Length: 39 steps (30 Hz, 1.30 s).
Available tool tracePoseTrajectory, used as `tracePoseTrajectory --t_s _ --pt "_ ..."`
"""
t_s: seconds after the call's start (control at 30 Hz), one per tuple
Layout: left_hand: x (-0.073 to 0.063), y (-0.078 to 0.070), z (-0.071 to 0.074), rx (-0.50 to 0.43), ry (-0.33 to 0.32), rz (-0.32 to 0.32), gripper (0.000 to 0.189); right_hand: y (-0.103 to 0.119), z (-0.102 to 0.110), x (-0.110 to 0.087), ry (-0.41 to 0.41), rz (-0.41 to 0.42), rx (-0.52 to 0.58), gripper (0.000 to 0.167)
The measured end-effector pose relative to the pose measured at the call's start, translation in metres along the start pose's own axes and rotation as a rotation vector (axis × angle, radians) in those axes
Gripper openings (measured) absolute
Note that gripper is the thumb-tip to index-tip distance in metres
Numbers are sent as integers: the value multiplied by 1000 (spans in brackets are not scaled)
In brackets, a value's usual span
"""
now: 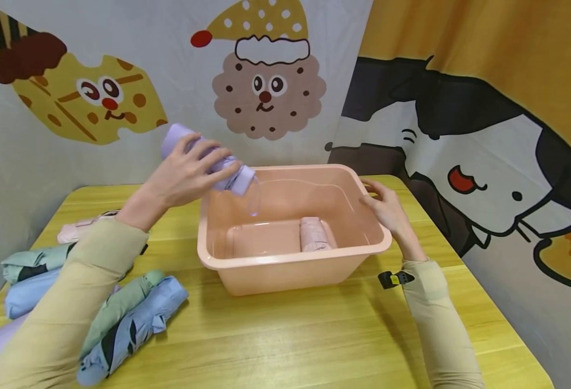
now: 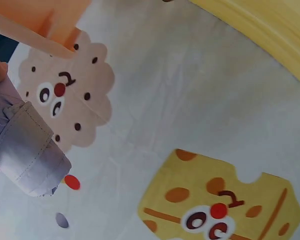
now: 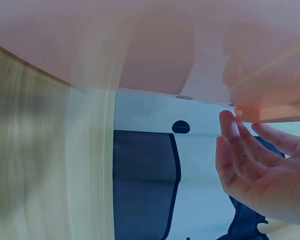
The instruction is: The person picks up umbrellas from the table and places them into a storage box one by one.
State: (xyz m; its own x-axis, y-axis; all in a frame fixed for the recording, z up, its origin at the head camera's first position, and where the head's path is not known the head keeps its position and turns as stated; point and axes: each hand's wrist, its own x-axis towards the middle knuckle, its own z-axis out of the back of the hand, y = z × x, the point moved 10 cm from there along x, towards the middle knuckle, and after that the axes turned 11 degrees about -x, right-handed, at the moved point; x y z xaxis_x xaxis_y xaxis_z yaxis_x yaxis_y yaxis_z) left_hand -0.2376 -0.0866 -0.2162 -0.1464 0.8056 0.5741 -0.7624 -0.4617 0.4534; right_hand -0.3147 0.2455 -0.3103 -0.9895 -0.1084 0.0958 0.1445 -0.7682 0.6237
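My left hand (image 1: pixel 188 170) grips a folded lilac umbrella (image 1: pixel 240 181) above the left back part of a peach plastic tub (image 1: pixel 285 262). The umbrella is tilted, its handle end and hanging wrist loop pointing down to the right over the tub. In the left wrist view, the wrapped fabric end of this umbrella (image 2: pixel 32 150) shows at the left edge. My right hand (image 1: pixel 384 205) touches the tub's right rim, with relaxed fingers (image 3: pixel 230 130) seen just below it in the right wrist view. Inside the tub, a pale pink folded umbrella (image 1: pixel 313 234) lies toward the right.
Several folded umbrellas lie on the wooden table (image 1: pixel 275 335) at the left, among them a patterned blue one (image 1: pixel 141 324), a green one (image 1: pixel 125 308) and a pink one (image 1: pixel 73 231). My left forearm covers part of them. A cartoon-printed cloth (image 1: pixel 183 81) hangs behind the table.
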Motion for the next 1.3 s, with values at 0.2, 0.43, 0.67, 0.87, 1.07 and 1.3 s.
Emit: tracePoseTrajectory --t_s 0.2,0.43,0.67,0.87,1.07,1.3 --pt "15 -11 -11 17 9 -62 56 -1 1 0 -6 -6 -8 51" --pt "31 -21 -27 3 104 -76 60 1 0 1 -10 5 0 51" --pt "50 -29 -43 -13 227 -82 60 0 1 1 -10 -2 -4 51" --pt "63 -38 -51 -42 268 -119 57 0 2 0 -16 -2 -9 50" --pt "76 -46 -60 -37 312 -151 54 0 1 0 -13 0 -1 51" --pt "88 -56 -69 -59 336 -193 57 0 0 1 -11 7 -3 52"
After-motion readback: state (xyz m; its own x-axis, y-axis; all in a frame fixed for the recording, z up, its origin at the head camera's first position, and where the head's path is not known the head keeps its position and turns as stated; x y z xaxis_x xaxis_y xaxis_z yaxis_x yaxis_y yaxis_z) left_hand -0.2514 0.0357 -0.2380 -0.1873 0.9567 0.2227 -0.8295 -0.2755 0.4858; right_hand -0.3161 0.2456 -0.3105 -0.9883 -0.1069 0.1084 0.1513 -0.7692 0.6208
